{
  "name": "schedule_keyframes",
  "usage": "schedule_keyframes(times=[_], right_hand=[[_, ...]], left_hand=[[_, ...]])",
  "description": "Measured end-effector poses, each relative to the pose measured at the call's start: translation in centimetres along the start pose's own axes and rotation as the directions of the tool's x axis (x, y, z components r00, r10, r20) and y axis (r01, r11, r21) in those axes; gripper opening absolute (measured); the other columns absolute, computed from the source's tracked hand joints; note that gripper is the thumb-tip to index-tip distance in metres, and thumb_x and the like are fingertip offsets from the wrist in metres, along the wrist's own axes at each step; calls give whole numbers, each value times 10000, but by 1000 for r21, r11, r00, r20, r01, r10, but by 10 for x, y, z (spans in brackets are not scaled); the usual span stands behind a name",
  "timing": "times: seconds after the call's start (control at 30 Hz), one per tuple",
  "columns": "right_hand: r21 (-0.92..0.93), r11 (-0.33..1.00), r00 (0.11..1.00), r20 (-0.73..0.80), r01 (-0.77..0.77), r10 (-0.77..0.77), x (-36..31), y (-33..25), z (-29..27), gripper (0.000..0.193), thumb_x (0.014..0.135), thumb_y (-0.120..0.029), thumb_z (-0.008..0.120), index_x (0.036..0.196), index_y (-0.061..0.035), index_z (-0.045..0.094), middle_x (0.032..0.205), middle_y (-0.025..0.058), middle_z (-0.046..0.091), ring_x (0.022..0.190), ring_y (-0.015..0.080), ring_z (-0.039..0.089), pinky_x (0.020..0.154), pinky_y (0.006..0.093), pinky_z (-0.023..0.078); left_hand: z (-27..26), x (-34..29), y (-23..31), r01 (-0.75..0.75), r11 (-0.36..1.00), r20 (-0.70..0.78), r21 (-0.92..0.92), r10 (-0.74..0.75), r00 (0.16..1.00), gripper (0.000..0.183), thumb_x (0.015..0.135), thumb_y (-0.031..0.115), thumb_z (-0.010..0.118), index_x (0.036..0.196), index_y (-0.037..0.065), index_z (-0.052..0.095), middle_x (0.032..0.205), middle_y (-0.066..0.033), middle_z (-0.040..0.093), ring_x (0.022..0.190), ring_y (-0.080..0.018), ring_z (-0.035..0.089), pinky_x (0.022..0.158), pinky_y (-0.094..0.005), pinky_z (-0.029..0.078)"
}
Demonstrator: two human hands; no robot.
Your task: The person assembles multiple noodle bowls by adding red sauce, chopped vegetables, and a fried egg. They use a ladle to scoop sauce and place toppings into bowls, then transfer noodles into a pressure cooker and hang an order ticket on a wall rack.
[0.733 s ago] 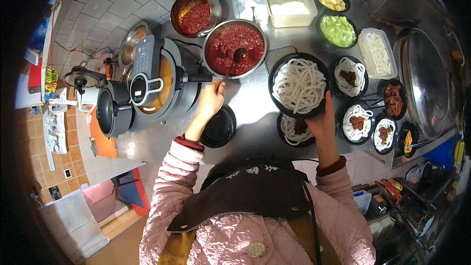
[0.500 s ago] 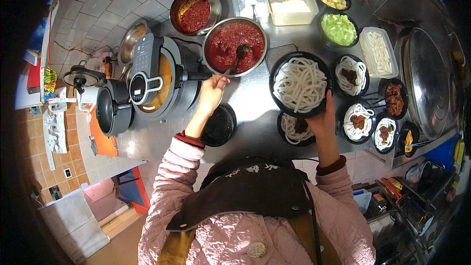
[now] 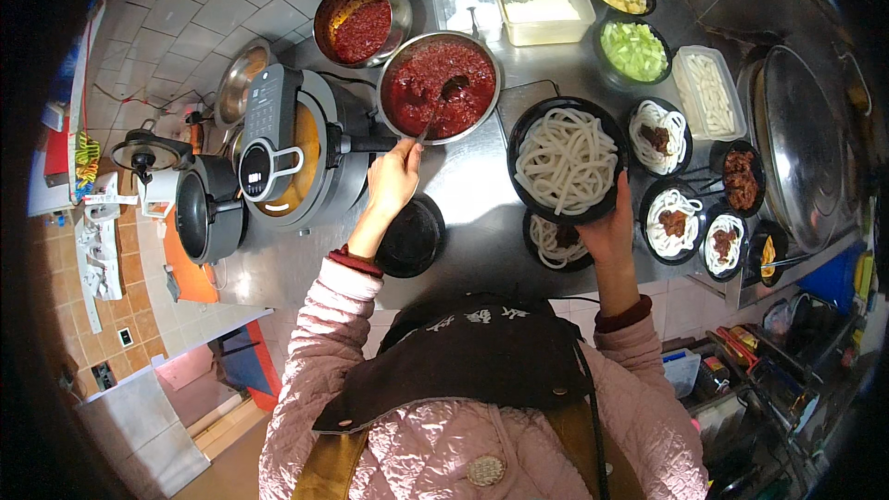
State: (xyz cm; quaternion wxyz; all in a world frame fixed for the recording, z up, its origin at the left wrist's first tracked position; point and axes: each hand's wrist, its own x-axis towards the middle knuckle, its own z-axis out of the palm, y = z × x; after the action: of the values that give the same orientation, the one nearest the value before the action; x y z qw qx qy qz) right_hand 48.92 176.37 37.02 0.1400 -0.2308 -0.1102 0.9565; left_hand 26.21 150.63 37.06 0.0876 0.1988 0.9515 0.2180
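My left hand (image 3: 394, 176) is closed round the handle of a dark ladle (image 3: 454, 87). Its head rests in chunky red sauce (image 3: 417, 74) filling a metal bowl (image 3: 497, 93). With my right hand (image 3: 608, 228) I hold a black bowl (image 3: 521, 193) of thick white noodles (image 3: 567, 162) by its lower right side, raised over the counter. Partly hidden below it is another bowl of noodles (image 3: 550, 248) with brown topping. An empty black bowl (image 3: 411, 235) stands just below my left hand.
Noodle bowls (image 3: 669, 222) with brown topping stand at the right, beside a tub of white pieces (image 3: 708, 93) and a large round metal lid (image 3: 804, 148). Chopped green vegetable (image 3: 635, 50) is further back. A grey cooker (image 3: 324, 157) and a second red sauce pot (image 3: 406, 14) stand left.
My left hand has shifted slightly left and down with the ladle in the sauce. The right hand keeps the noodle bowl almost in place. The whole view has moved a little.
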Motion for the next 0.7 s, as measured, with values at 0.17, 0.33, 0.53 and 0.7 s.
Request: schedule_keyframes(times=[0.17,0.33,0.53,0.7], right_hand=[[-18,1000,999,32,-5,5,0,1,3,592,993,-453,505,1452,-98,391,1448,122,440,1327,303,426,1094,510,352],[-42,999,1000,7,-2,2,-1,2,5,607,988,-469,503,1458,-103,385,1457,123,431,1335,303,419,1101,514,344],[-56,998,1000,12,-3,4,1,3,6,622,984,-481,505,1461,-102,381,1458,122,428,1345,300,407,1112,518,328],[-43,999,998,69,-3,6,2,3,7,626,985,-482,503,1461,-95,379,1453,126,431,1340,298,411,1111,512,331]], left_hand=[[15,2,8,-41,955,-11,-294,40,999,256,983,213,544,958,5,692,758,-131,683,724,-210,666,664,-343,481],[20,-1,14,164,765,189,-624,-56,980,223,979,164,537,938,9,691,615,27,512,500,-86,432,489,-250,331],[6,9,15,462,307,450,-832,-116,886,200,982,157,532,947,18,671,567,62,437,415,-47,310,410,-225,226],[28,18,12,147,709,116,-690,-93,989,233,996,194,541,971,18,692,620,43,511,530,-38,387,506,-222,312]])
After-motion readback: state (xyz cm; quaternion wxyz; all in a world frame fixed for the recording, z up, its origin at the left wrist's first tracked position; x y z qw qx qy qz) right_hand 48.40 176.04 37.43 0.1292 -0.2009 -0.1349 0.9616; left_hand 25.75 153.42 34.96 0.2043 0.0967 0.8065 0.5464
